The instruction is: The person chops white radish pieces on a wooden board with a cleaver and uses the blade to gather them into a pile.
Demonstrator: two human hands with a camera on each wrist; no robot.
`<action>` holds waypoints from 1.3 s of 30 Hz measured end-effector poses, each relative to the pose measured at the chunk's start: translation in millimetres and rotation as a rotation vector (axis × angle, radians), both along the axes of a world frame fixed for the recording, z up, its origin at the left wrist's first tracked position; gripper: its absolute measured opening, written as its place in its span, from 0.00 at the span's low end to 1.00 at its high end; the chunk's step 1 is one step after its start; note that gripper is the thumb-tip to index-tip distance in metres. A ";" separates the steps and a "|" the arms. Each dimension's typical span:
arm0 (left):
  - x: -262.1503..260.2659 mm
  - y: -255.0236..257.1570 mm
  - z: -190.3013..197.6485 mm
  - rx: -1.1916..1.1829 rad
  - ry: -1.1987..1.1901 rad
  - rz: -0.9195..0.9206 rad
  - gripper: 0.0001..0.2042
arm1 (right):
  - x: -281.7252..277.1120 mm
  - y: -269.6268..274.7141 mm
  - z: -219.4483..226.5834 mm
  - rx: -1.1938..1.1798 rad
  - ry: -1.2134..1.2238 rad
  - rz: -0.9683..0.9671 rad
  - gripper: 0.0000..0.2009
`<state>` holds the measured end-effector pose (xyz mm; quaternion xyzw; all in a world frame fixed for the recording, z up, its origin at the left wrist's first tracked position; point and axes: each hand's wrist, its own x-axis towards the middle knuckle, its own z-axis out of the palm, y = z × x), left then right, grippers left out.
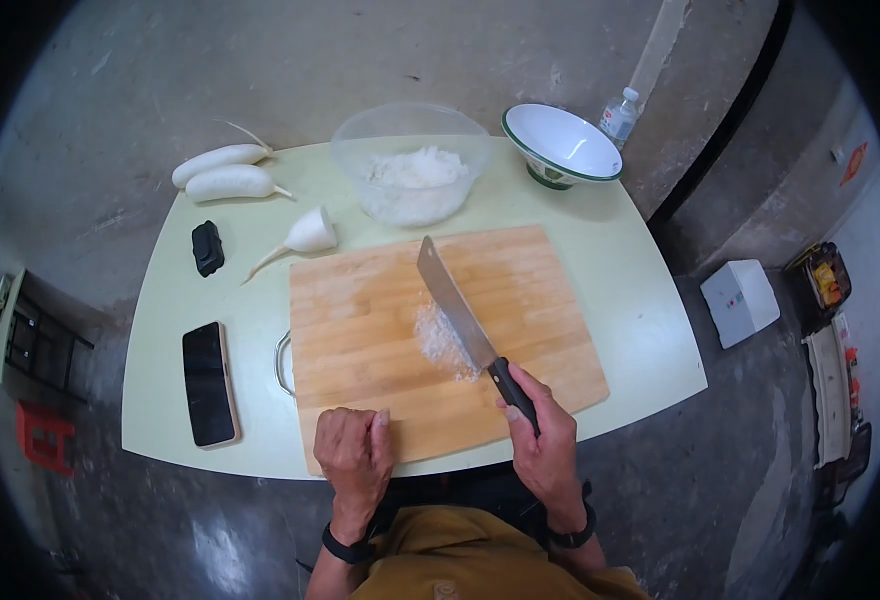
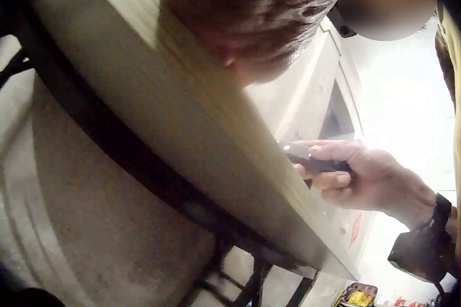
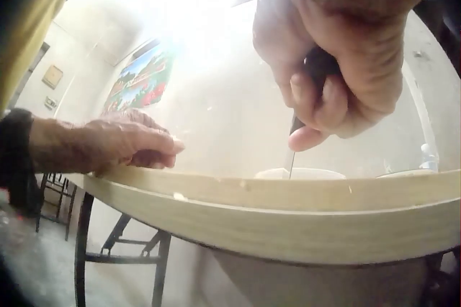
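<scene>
My right hand (image 1: pixel 544 437) grips the black handle of a kitchen cleaver (image 1: pixel 456 305), whose broad blade points away across the wooden cutting board (image 1: pixel 360 300). Beside the blade lies a small heap of finely chopped white radish (image 1: pixel 442 340). In the right wrist view the fingers (image 3: pixel 333 102) wrap the handle and the blade hangs down behind the board's edge. My left hand (image 1: pixel 353 448) rests on the board's near left corner, its fingers curled in and holding nothing. Farther back, a clear plastic bowl (image 1: pixel 410 205) contains more chopped white radish.
A cut radish piece (image 1: pixel 312 232) lies behind the board, two whole radishes (image 1: pixel 228 183) at the back left. At left are a phone (image 1: pixel 207 385) and a small black case (image 1: pixel 207 248). A green-rimmed white bowl (image 1: pixel 565 145) and a bottle (image 1: pixel 620 115) stand back right.
</scene>
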<state>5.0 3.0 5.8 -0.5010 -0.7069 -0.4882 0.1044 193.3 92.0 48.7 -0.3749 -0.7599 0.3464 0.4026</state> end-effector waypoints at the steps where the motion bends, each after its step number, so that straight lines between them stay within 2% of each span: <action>1: 0.1 -2.0 -0.7 0.001 -0.006 0.000 0.07 | 0.8 -2.4 0.3 -0.011 0.003 -0.010 0.22; 4: 0.8 -2.0 0.1 -0.015 0.001 0.005 0.07 | -1.3 2.3 -5.8 0.043 -0.005 -0.014 0.21; 11: 0.5 -2.5 -1.3 -0.013 -0.015 -0.007 0.07 | 0.1 -3.1 0.2 0.001 0.034 -0.051 0.20; 19: 0.3 -2.7 -0.5 -0.026 0.007 0.004 0.07 | -2.4 -3.6 0.6 -0.011 0.001 0.055 0.21; 39: 1.0 -2.2 2.5 -0.005 -0.004 -0.007 0.07 | -9.9 -5.2 1.2 0.021 -0.013 0.078 0.24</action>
